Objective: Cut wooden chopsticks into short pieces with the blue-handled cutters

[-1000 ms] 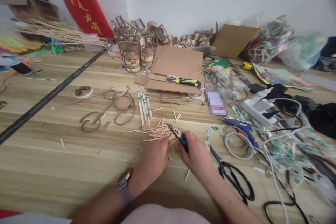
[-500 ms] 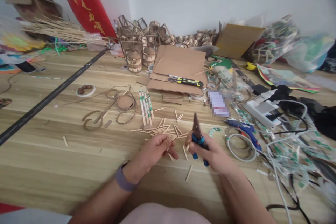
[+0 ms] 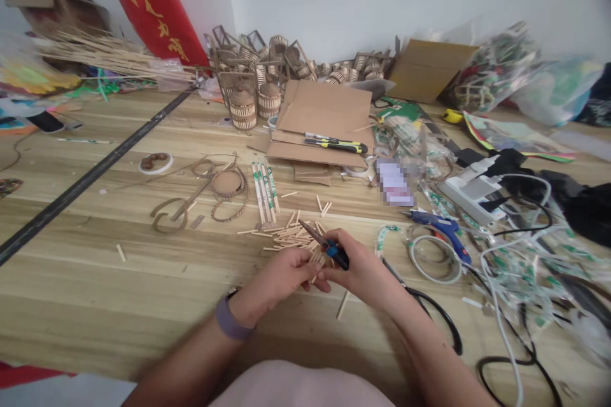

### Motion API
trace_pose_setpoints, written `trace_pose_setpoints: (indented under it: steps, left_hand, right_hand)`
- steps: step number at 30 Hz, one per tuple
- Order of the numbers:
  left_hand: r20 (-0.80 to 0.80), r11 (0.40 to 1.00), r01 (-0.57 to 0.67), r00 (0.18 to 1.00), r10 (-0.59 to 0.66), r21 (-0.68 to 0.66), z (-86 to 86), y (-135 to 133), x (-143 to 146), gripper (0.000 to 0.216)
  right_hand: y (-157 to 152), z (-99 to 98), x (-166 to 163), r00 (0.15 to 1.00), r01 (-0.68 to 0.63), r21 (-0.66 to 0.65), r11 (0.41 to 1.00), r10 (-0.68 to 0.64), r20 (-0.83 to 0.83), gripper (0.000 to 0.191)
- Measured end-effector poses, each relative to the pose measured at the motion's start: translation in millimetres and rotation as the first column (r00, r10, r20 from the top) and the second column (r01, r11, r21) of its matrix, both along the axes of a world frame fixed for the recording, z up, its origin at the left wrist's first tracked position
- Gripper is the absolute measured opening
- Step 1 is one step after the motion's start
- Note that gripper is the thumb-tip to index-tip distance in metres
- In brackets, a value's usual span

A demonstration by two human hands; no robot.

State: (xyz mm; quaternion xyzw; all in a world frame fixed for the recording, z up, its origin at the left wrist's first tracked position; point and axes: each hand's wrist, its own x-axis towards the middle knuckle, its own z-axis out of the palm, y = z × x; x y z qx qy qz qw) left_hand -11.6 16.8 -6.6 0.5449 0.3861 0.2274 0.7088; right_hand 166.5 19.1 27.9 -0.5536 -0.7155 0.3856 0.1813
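My left hand (image 3: pixel 291 273) is closed on a small bunch of short wooden sticks (image 3: pixel 317 259). Against it, my right hand (image 3: pixel 351 264) grips blue-handled pliers (image 3: pixel 334 251), their dark jaws slanting up to the left. The right thumb and fingers meet the bunch at the left fingertips; whether they also pinch a stick is hard to make out. Just beyond the hands lies a loose pile of sticks (image 3: pixel 286 238) on the wooden table. One single stick (image 3: pixel 342 305) rests nearer to me, below the right hand.
Behind the pile are green-and-white strips (image 3: pixel 265 194) and a round woven base (image 3: pixel 228 183). Cardboard sheets (image 3: pixel 324 108) carry utility knives (image 3: pixel 334 143). To the right lie a glue gun (image 3: pixel 442 226), a tape roll (image 3: pixel 435 259), a power strip (image 3: pixel 472 194), scissors (image 3: pixel 439 311) and cables. Small bamboo baskets (image 3: pixel 242 108) stand behind.
My right hand has moved left to meet the left hand, and the pliers have swung from upright to pointing left. Black scissor handles now show beside the right forearm.
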Motion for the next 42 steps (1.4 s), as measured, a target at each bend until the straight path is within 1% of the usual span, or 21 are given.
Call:
trace_pose_setpoints:
  steps: [2,3,5,7,9,10,12,13,15,17,19,20,22,26,30,32,34,38,39,41,42]
  left_hand:
    - [-0.021,1.000,0.009,1.000,-0.009,0.023,1.9,0.2,-1.4,0.048]
    - [-0.059,0.998,0.007,0.998,-0.003,0.058,3.7,0.2,-2.1,0.046]
    - [-0.170,0.983,-0.021,0.984,0.052,0.183,8.8,0.3,-3.5,0.041]
    - [-0.286,0.934,-0.064,0.943,0.172,0.353,13.9,0.8,-5.0,0.037]
    - [-0.402,0.856,-0.076,0.859,0.316,0.511,16.6,2.0,-6.7,0.034]
    - [-0.462,0.814,-0.053,0.801,0.380,0.578,16.6,2.9,-7.5,0.032]
    - [-0.543,0.726,0.040,0.692,0.476,0.687,13.4,5.0,-8.8,0.030]
    - [-0.550,0.673,0.086,0.657,0.516,0.734,10.6,6.1,-9.2,0.029]
    - [-0.512,0.557,0.148,0.630,0.584,0.817,3.7,7.8,-9.8,0.030]
    - [-0.458,0.454,0.177,0.616,0.641,0.873,-2.0,8.5,-9.9,0.032]
    - [-0.429,0.395,0.194,0.587,0.687,0.898,-3.9,7.7,-9.8,0.034]
    - [-0.428,0.385,0.203,0.572,0.700,0.900,-3.0,6.9,-9.6,0.034]
    - [-0.460,0.404,0.227,0.543,0.703,0.886,2.2,4.4,-8.9,0.032]
    - [-0.605,0.517,0.321,0.508,0.614,0.794,16.4,-2.6,-6.5,0.027]
    - [-0.700,0.580,0.413,0.550,0.455,0.702,23.0,-12.6,-4.0,0.029]
    - [-0.748,0.600,0.474,0.553,0.367,0.645,23.4,-18.8,-3.9,0.029]
    - [-0.786,0.605,0.529,0.538,0.304,0.596,23.0,-25.4,-5.9,0.030]
    - [-0.814,0.578,0.601,0.538,0.218,0.552,20.9,-37.1,-18.4,0.034]
    - [-0.817,0.587,0.604,0.543,0.193,0.540,20.6,-39.2,-22.7,0.033]
    - [-0.817,0.630,0.583,0.556,0.152,0.513,20.6,-42.4,-31.2,0.030]
    - [-0.813,0.655,0.565,0.567,0.133,0.502,21.0,-43.5,-34.8,0.029]
  right_hand:
    - [-0.4,-2.2,-0.2,0.999,0.034,0.005,0.999,-0.034,0.002,0.039]
    - [-0.9,-3.9,0.4,0.999,0.041,0.022,0.999,-0.041,0.008,0.040]
    - [-2.2,-8.8,3.8,0.999,0.040,0.085,0.996,-0.042,0.030,0.040]
    - [-2.5,-14.9,10.0,0.990,0.038,0.184,0.982,-0.061,0.124,0.037]
    - [-1.2,-20.6,18.2,0.956,0.054,0.274,0.960,-0.129,0.264,0.030]
    - [0.0,-22.9,22.4,0.928,0.071,0.304,0.950,-0.175,0.328,0.028]
    - [3.2,-25.7,30.0,0.870,0.116,0.338,0.934,-0.260,0.419,0.026]
    - [5.0,-26.2,33.0,0.845,0.136,0.349,0.927,-0.292,0.448,0.027]
    - [8.5,-26.0,37.1,0.787,0.155,0.373,0.915,-0.343,0.513,0.028]
    - [12.3,-25.1,38.8,0.731,0.159,0.393,0.906,-0.375,0.569,0.026]
    - [16.7,-24.4,38.4,0.684,0.155,0.407,0.900,-0.395,0.614,0.024]
    - [19.3,-24.3,37.7,0.664,0.151,0.412,0.899,-0.401,0.631,0.023]
    - [25.1,-24.7,35.5,0.631,0.143,0.420,0.896,-0.409,0.659,0.023]
    - [37.1,-26.7,29.3,0.603,0.109,0.415,0.903,-0.392,0.695,0.023]
    - [46.4,-29.3,25.5,0.596,0.091,0.397,0.913,-0.369,0.713,0.025]
    - [51.6,-30.7,26.1,0.591,0.096,0.392,0.915,-0.369,0.717,0.028]
    - [57.4,-31.1,28.3,0.588,0.100,0.388,0.916,-0.369,0.720,0.030]
    - [62.0,-21.7,33.5,0.599,0.086,0.379,0.921,-0.351,0.719,0.033]
    - [58.7,-16.5,34.0,0.605,0.076,0.374,0.924,-0.341,0.720,0.035]
    - [44.4,-4.4,33.5,0.626,0.035,0.341,0.939,-0.286,0.725,0.036]
    - [33.5,1.8,32.6,0.642,-0.004,0.302,0.953,-0.229,0.731,0.030]
